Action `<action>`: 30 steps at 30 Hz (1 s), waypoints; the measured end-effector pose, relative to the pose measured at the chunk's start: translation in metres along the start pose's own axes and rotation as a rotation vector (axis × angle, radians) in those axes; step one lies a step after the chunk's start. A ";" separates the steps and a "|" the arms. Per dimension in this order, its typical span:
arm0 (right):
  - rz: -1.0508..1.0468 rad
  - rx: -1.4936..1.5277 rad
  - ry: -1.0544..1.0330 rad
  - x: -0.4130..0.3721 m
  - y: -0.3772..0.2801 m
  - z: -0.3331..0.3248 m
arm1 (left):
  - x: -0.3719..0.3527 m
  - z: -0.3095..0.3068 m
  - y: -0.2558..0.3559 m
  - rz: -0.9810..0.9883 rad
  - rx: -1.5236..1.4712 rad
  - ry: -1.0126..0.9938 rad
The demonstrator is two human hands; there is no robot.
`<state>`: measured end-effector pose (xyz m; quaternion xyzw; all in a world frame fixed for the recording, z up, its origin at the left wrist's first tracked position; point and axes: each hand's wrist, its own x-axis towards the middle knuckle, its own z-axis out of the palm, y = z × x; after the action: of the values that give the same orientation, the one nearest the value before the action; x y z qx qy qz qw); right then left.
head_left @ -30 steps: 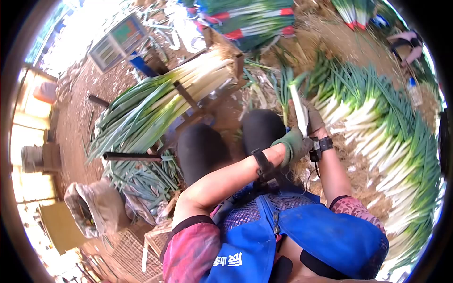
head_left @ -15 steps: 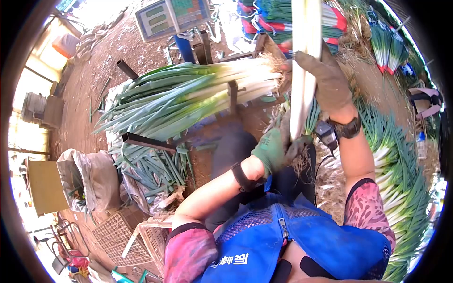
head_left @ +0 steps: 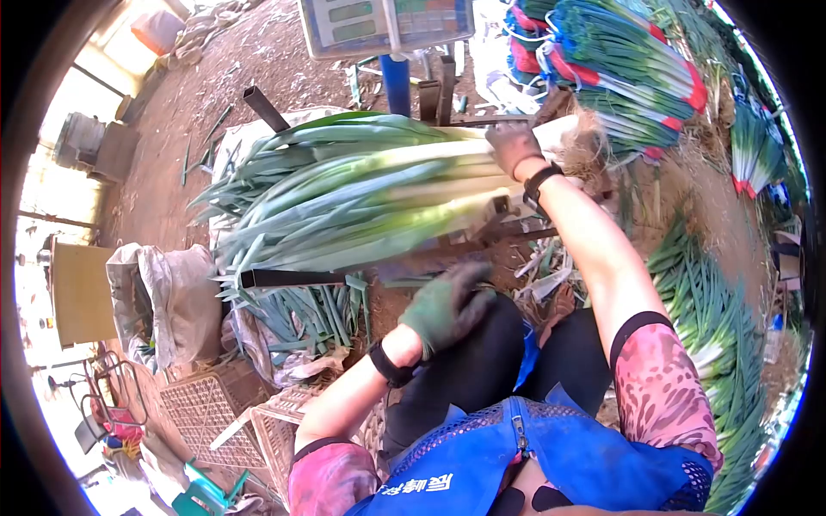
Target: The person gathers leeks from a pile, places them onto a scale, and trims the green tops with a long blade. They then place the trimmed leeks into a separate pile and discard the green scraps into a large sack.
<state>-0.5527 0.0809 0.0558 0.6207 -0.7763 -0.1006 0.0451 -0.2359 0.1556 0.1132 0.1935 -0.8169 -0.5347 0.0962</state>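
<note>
A thick pile of long green onions (head_left: pixel 344 202) lies across a dark metal frame, leaves to the left and white root ends to the right. My right hand (head_left: pixel 514 148), in a brownish glove, is on the white stalks near the roots, fingers curled round a stalk at the top of the pile. Below the pile, over my knee, my left hand (head_left: pixel 447 311) wears a green glove with dark fingers. Its fingers are apart, slightly blurred, with nothing between them.
A scale display (head_left: pixel 387 26) stands on a blue post behind the frame. Tied onion bundles (head_left: pixel 628 77) are stacked at upper right, and loose onions (head_left: pixel 718 344) lie along the right. On the left are a sack (head_left: pixel 176 301) and a plastic crate (head_left: pixel 215 413).
The long white stalk that was upright between both hands now lies on the pile under my right hand. My left hand has let go and moved left. The view has shifted too.
</note>
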 end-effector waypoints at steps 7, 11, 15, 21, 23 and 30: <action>0.321 -0.021 -0.009 0.007 0.025 0.053 | 0.006 -0.008 0.002 0.099 0.177 -0.134; 0.328 0.023 -0.122 0.010 0.025 0.040 | 0.007 -0.007 0.001 0.109 0.200 -0.165; 0.286 0.011 -0.143 -0.003 0.042 0.034 | 0.007 -0.008 -0.001 0.152 0.158 -0.175; 0.196 0.064 -0.161 -0.027 0.060 0.020 | 0.008 -0.001 0.000 0.172 0.101 -0.169; 0.180 0.087 -0.057 -0.031 0.063 0.024 | 0.007 0.000 0.001 0.174 0.101 -0.191; -0.025 0.243 0.034 -0.067 0.083 0.043 | 0.003 0.004 -0.003 0.196 0.096 -0.137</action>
<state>-0.6251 0.1678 0.0351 0.6330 -0.7740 0.0041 -0.0184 -0.2397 0.1566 0.1084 0.0803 -0.8612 -0.4950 0.0825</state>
